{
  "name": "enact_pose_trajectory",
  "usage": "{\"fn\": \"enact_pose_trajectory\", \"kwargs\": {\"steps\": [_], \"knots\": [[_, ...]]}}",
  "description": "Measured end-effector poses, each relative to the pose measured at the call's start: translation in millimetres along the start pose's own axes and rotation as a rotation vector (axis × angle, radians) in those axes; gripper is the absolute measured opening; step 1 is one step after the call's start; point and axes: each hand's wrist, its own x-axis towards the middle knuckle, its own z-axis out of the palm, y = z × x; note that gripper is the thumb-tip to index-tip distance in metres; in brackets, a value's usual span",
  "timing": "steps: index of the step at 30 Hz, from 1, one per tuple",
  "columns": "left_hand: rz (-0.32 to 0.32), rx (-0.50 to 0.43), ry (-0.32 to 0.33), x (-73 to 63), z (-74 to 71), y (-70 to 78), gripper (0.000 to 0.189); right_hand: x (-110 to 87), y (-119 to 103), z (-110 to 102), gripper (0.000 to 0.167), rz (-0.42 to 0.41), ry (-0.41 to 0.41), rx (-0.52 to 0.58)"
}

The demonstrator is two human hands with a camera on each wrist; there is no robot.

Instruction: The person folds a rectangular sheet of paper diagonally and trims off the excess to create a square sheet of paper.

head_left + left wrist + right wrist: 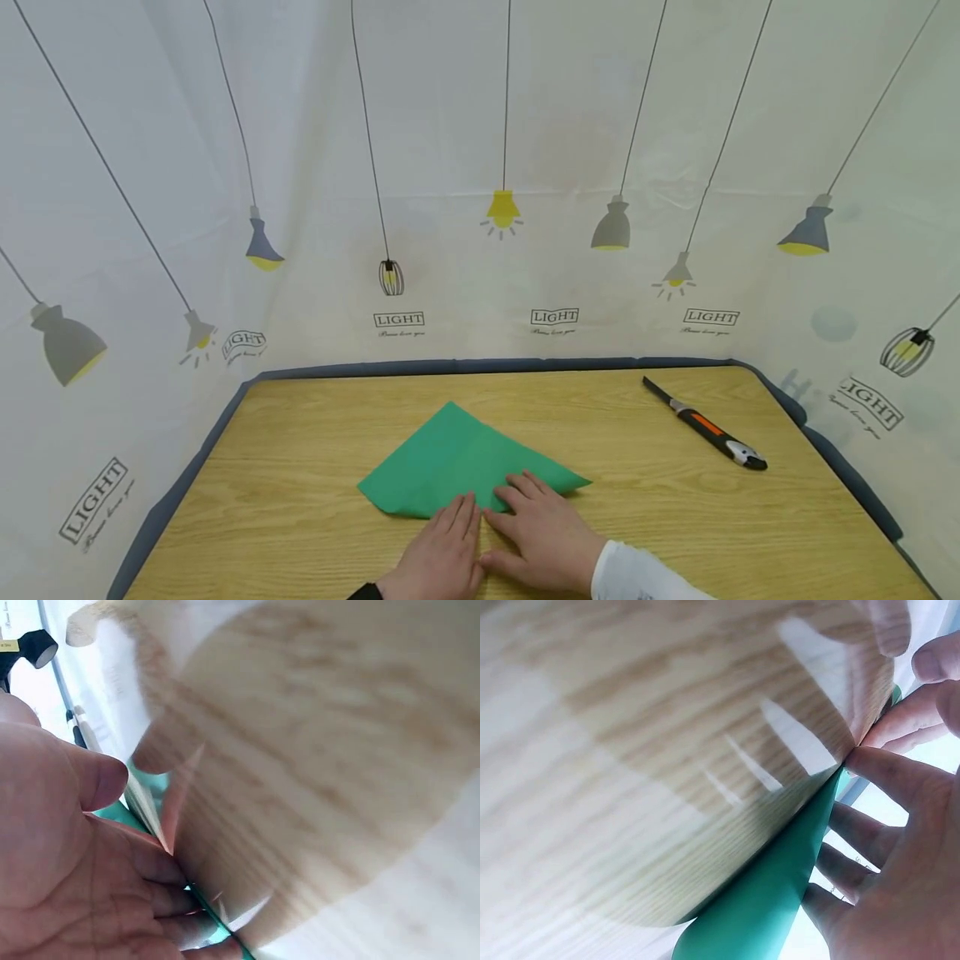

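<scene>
Head view: a green, roughly triangular sheet of folded paper (457,462) lies near the middle of the light wood-grain tabletop (292,467), its long fold facing the near edge. The left hand (442,552), fingers straight and together, and the right hand (546,533), fingers spread, rest at mid-fold, clamped on nothing; the sheet extends beyond their fingertips toward the far edge. Creasing appears in hand; the rounded fold ends seemingly call for outward smoothing next.

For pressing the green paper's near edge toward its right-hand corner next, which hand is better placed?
Probably the right hand: its fingers lie over the green paper on that corner's side. The left hand sits farther away, fingertips near that edge's middle, with the right hand between.
</scene>
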Motion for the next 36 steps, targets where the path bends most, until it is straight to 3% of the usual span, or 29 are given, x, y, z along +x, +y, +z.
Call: {"fn": "enact_pose_trajectory", "kwargs": {"steps": [6, 8, 15, 36], "knots": [[-0.106, -0.167, -0.157, 0.9, -7.6, -0.8, 0.067, 0.3, 0, -1, 0.065, 0.003, -0.017, 0.015], [-0.129, -0.191, -0.182, 0.4, -8.9, -3.0, 0.069, 0.2, 0, -2, 0.065, 0.006, -0.020, 0.021], [-0.154, -0.256, -0.178, -0.5, -7.5, -9.6, 0.078, 0.7, 0, -3, 0.065, 0.015, -0.035, 0.031], [-0.144, -0.262, -0.222, -0.1, -15.3, -12.7, 0.078, 0.4, 4, -2, 0.055, 0.016, -0.042, 0.013]]}}
